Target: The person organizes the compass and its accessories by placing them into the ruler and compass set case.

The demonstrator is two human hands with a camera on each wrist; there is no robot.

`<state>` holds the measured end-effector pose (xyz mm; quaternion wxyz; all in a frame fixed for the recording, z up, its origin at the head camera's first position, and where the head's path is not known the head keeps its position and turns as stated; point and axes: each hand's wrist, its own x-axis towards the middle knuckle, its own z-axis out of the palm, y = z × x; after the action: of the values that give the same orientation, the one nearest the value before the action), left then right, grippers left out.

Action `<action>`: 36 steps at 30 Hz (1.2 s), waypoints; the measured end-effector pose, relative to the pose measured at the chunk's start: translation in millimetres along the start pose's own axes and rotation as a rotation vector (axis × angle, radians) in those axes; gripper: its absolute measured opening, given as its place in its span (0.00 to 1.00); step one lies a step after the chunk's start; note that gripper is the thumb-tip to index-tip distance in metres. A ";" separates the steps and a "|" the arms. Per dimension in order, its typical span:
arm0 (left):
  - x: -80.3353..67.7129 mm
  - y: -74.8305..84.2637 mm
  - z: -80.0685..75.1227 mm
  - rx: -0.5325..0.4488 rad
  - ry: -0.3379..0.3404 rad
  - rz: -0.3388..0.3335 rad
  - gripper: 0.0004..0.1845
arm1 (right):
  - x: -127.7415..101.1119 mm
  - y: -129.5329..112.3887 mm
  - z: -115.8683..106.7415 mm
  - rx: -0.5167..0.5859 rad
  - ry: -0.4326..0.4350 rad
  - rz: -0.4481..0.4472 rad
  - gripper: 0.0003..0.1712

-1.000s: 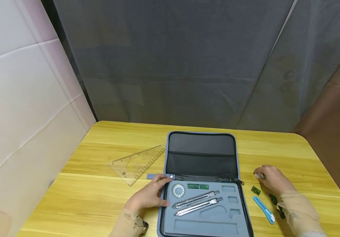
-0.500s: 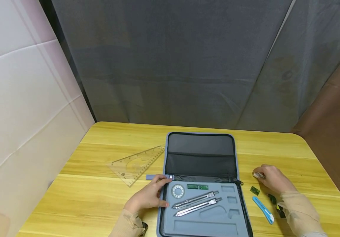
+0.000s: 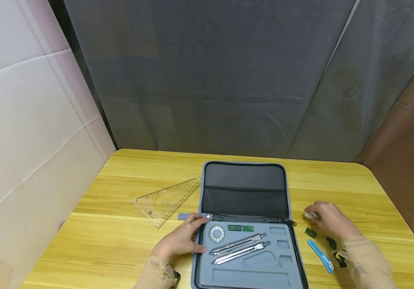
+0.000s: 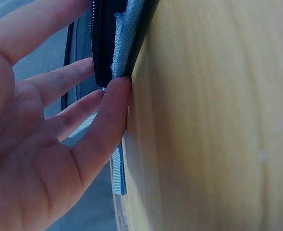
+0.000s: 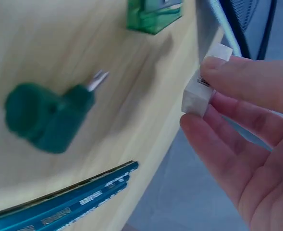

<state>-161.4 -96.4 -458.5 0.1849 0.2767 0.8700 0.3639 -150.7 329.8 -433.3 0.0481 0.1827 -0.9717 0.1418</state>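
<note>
An open grey-blue zip case (image 3: 244, 188) lies on the yellow wooden table (image 3: 120, 241). Its foam tray holds two metal compasses (image 3: 239, 248), a round part (image 3: 217, 233) and a green strip (image 3: 240, 228). My left hand (image 3: 179, 240) rests with straight fingers on the case's left edge (image 4: 119, 43). My right hand (image 3: 327, 220) is to the right of the case and pinches a small white eraser (image 5: 203, 82) between thumb and fingers, just above the table.
A clear set square (image 3: 165, 200) lies left of the case. Right of the case lie a small green box (image 3: 310, 232), a dark green angled piece (image 5: 45, 118) and a blue cutter (image 3: 321, 256). Grey curtains hang behind the table, a white panel on the left.
My right hand has lifted slightly and shifted left with the white eraser. The left hand has stayed on the case's edge.
</note>
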 end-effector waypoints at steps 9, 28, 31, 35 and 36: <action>0.5 -0.9 1.7 0.009 0.006 0.005 0.39 | 1.2 -18.4 -6.1 -0.014 -0.042 -0.038 0.14; -0.9 1.5 -0.2 -0.013 -0.017 -0.023 0.39 | 9.8 -45.1 2.8 0.000 -0.062 -0.150 0.19; -1.0 2.1 -0.7 -0.013 -0.016 -0.021 0.39 | 11.0 -48.5 4.8 0.007 -0.072 -0.149 0.20; -1.2 2.9 -1.2 0.000 -0.008 -0.016 0.39 | 12.2 -52.4 7.0 0.027 -0.090 -0.162 0.21; -1.2 2.9 -1.2 0.005 -0.006 -0.015 0.39 | 12.4 -53.2 7.6 0.030 -0.093 -0.169 0.20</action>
<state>-160.0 -96.1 -455.4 0.1893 0.2716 0.8724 0.3596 -142.9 275.9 -425.0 0.0120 0.2712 -0.9518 0.1431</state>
